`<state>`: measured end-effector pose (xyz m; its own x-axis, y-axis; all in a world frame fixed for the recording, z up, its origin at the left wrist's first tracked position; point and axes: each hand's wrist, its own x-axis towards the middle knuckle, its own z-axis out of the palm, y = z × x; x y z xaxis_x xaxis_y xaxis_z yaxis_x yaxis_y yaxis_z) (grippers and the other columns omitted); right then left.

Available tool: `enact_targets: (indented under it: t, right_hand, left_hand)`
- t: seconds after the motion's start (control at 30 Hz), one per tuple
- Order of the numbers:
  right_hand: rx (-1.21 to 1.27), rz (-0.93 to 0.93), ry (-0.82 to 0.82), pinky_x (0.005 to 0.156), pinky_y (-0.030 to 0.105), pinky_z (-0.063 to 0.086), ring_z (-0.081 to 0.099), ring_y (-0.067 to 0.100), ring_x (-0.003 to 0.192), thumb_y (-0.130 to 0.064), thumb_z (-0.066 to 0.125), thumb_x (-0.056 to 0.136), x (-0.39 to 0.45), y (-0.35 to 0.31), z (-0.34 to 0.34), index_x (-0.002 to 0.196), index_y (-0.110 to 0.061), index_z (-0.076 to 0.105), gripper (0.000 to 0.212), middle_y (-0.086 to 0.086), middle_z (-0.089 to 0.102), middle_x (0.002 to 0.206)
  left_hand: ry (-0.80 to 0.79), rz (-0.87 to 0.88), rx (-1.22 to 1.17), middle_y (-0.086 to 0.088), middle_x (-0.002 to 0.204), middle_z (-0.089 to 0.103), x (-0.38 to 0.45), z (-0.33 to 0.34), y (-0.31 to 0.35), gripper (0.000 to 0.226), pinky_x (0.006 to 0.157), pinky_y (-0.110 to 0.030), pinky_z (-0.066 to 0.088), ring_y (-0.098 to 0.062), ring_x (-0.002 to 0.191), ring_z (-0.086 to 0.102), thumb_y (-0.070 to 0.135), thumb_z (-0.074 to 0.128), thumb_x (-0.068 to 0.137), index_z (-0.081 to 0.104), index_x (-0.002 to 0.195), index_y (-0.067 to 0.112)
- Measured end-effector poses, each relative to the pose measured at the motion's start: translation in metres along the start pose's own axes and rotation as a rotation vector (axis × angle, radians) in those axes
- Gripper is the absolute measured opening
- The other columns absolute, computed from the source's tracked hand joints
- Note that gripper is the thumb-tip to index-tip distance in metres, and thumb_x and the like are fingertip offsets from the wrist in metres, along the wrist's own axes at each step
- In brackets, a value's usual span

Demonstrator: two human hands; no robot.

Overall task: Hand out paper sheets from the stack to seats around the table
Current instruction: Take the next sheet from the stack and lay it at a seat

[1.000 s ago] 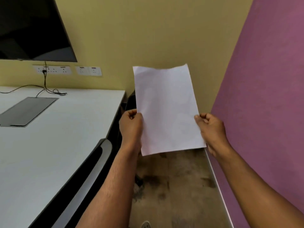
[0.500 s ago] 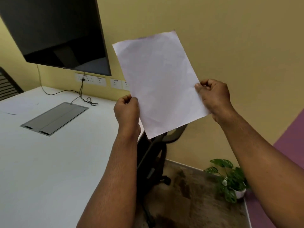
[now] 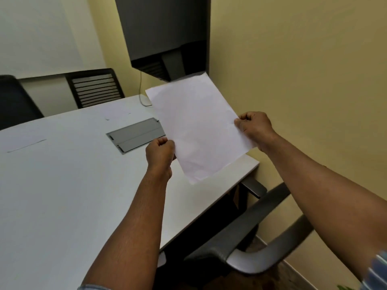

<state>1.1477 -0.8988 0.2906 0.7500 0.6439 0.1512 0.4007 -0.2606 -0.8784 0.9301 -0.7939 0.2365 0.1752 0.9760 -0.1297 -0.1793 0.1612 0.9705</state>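
Note:
I hold one white paper sheet (image 3: 199, 126) in the air above the right end of the white table (image 3: 62, 185). My left hand (image 3: 160, 153) grips the sheet's left edge and my right hand (image 3: 254, 128) grips its right edge. The sheet is tilted, its far corner pointing at the wall screen. Faint outlines of a paper sheet (image 3: 23, 141) lie flat on the table at the left. No stack of paper is in view.
A grey cable hatch (image 3: 134, 136) is set into the tabletop. A grey chair (image 3: 240, 237) is tucked under the table's right end below my arms. Two dark chairs (image 3: 94, 86) stand at the far side. A dark screen (image 3: 167, 34) hangs on the yellow wall.
My view has swung left, from the purple wall and floor onto the table. Both hands kept hold of the sheet and brought it over the table's right end.

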Motion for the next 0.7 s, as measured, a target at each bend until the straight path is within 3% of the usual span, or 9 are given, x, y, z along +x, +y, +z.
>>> enact_targets:
  t: [0.2,0.3,0.47,0.7]
  right_hand:
    - [-0.202,0.074,-0.152,0.065,0.027,0.041,0.055,0.021,0.074,-0.019,0.061,0.087,0.066,0.048,0.072,0.075,-0.007,0.066,0.018,0.006,0.062,0.078]
    - [-0.27,0.138,-0.223,0.068,0.026,0.041,0.057,0.021,0.079,-0.019,0.06,0.088,0.081,0.084,0.111,0.075,-0.01,0.065,0.016,0.006,0.065,0.084]
    - [-0.37,0.298,-0.322,0.077,0.029,0.046,0.061,0.027,0.098,-0.022,0.059,0.09,0.086,0.156,0.164,0.09,-0.009,0.071,0.017,0.007,0.068,0.103]
    - [-0.473,0.413,-0.42,0.074,0.026,0.042,0.061,0.026,0.093,-0.02,0.058,0.091,0.088,0.241,0.215,0.093,-0.008,0.07,0.017,0.01,0.069,0.107]
  left_hand:
    - [0.067,-0.161,0.135,-0.008,0.073,0.062,0.071,-0.008,-0.061,0.02,0.065,-0.033,0.051,-0.021,0.066,0.056,-0.007,0.059,0.078,0.061,0.075,0.012]
    - [0.069,-0.303,0.181,-0.012,0.075,0.061,0.1,-0.019,-0.106,0.016,0.067,-0.035,0.05,-0.023,0.063,0.054,-0.009,0.06,0.077,0.062,0.079,0.007]
    - [0.035,-0.458,0.279,-0.012,0.069,0.054,0.132,-0.031,-0.179,0.019,0.064,-0.035,0.048,-0.023,0.055,0.048,-0.009,0.058,0.076,0.056,0.066,0.008]
    - [0.0,-0.6,0.379,-0.009,0.056,0.052,0.155,-0.042,-0.25,0.027,0.057,-0.029,0.048,-0.021,0.046,0.048,-0.006,0.061,0.076,0.051,0.057,0.01]
